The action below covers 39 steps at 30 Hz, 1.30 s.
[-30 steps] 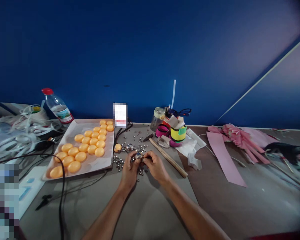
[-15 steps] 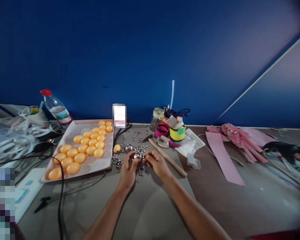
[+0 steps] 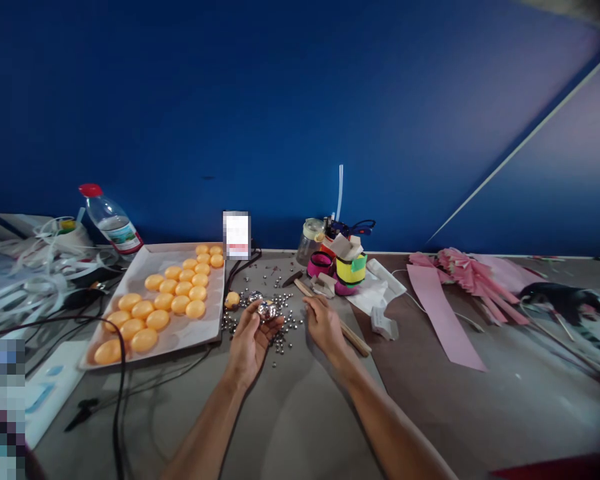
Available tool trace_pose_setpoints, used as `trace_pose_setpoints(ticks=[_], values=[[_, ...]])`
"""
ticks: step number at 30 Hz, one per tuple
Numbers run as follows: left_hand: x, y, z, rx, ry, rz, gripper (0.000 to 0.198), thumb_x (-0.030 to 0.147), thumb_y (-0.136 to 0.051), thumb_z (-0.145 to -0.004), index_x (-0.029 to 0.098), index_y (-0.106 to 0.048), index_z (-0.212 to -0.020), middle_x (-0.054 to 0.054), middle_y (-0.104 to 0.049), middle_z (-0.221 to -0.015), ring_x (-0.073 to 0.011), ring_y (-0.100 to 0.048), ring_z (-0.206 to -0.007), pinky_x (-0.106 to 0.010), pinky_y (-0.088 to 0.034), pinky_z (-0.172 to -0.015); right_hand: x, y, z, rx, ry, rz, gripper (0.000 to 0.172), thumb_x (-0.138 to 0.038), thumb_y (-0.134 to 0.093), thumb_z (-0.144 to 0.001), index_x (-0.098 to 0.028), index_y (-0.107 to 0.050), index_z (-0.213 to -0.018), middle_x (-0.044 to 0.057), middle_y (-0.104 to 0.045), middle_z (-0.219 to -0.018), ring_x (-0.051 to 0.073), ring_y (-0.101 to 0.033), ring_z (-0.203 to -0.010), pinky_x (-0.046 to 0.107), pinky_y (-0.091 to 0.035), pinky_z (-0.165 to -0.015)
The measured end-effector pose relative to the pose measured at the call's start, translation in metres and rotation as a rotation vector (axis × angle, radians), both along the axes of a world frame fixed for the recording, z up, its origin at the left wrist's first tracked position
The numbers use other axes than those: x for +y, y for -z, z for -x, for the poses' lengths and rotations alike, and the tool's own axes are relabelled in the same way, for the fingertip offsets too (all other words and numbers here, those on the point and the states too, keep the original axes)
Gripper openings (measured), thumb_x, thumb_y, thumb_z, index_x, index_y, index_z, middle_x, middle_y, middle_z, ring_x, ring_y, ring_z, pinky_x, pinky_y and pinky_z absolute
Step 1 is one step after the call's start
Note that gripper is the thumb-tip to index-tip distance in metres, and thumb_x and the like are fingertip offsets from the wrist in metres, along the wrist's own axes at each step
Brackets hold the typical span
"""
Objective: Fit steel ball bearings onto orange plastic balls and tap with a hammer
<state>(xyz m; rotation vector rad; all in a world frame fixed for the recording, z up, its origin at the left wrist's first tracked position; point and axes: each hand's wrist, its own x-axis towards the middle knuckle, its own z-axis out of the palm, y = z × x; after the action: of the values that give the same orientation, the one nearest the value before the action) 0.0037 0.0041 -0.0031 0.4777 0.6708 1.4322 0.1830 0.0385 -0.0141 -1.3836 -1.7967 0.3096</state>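
Observation:
My left hand (image 3: 250, 340) holds a small shiny silver ball (image 3: 266, 310) between its fingertips, over a scatter of several small silver beads (image 3: 286, 327) on the table. My right hand (image 3: 324, 323) has drawn away to the right, near a long wooden stick (image 3: 353, 332). Its fingers are curled, and I cannot make out whether they hold anything. A second silver ball (image 3: 255, 297) and a single orange half-sphere (image 3: 233, 300) lie just beyond the left hand.
A tray (image 3: 150, 257) with several orange half-spheres lies at left, with a water bottle (image 3: 111, 223), white strips and black cables (image 3: 117, 373) beside it. Tape rolls and a jar (image 3: 310, 241) stand at the back. Pink paper strips (image 3: 443, 313) lie to the right.
My right hand let go of the silver ball and moved right toward the stick. The left hand keeps the ball and has turned slightly palm up.

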Motion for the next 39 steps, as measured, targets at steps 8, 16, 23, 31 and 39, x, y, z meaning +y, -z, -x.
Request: trace_pose_setpoints(ticks=[8,16,23,31,39], values=[[0.002,0.000,0.001,0.027,-0.060,-0.016,0.033,0.034,-0.070,-0.072,0.025,-0.056,-0.101,0.002,-0.067,-0.079,-0.0155,-0.067,-0.071,-0.033,-0.053,-0.072,-0.003,0.000,0.001,-0.160,-0.168,0.088,0.029,-0.009,-0.046,-0.082,-0.017,-0.065,-0.101,0.010,-0.064,-0.093,0.022,-0.057,-0.089,0.034,-0.043,-0.084],[0.002,0.001,0.000,0.040,-0.074,-0.019,0.035,0.033,-0.070,-0.073,0.024,-0.057,-0.104,0.003,-0.065,-0.078,-0.0140,-0.066,-0.071,-0.031,-0.053,-0.072,-0.006,0.007,0.020,-0.315,-0.154,0.140,0.020,-0.009,-0.048,-0.082,-0.016,-0.064,-0.092,0.009,-0.062,-0.086,0.020,-0.056,-0.084,0.029,-0.041,-0.078],[0.001,-0.002,0.000,0.041,-0.069,-0.014,0.035,0.032,-0.071,-0.071,0.023,-0.058,-0.102,0.003,-0.066,-0.077,-0.0141,-0.066,-0.069,-0.031,-0.053,-0.071,-0.003,0.010,0.022,-0.072,-0.144,0.104,0.017,-0.010,-0.046,-0.081,-0.017,-0.060,-0.074,0.006,-0.059,-0.078,0.018,-0.055,-0.077,0.027,-0.042,-0.072],[0.001,-0.002,0.000,0.057,-0.062,0.009,0.038,0.032,-0.073,-0.069,0.022,-0.057,-0.101,0.002,-0.067,-0.075,-0.0144,-0.067,-0.067,-0.029,-0.054,-0.067,-0.005,-0.001,0.016,0.142,-0.091,0.116,0.017,-0.012,-0.045,-0.075,-0.018,-0.061,-0.076,0.004,-0.064,-0.075,0.017,-0.058,-0.073,0.027,-0.044,-0.071],[0.001,-0.001,-0.001,0.071,-0.052,0.008,0.040,0.033,-0.073,-0.068,0.022,-0.056,-0.103,0.003,-0.066,-0.077,-0.0143,-0.067,-0.066,-0.028,-0.054,-0.067,-0.005,-0.006,0.020,0.184,-0.181,0.185,0.017,-0.017,-0.050,-0.077,-0.017,-0.066,-0.074,0.005,-0.065,-0.075,0.017,-0.059,-0.074,0.028,-0.044,-0.073]])
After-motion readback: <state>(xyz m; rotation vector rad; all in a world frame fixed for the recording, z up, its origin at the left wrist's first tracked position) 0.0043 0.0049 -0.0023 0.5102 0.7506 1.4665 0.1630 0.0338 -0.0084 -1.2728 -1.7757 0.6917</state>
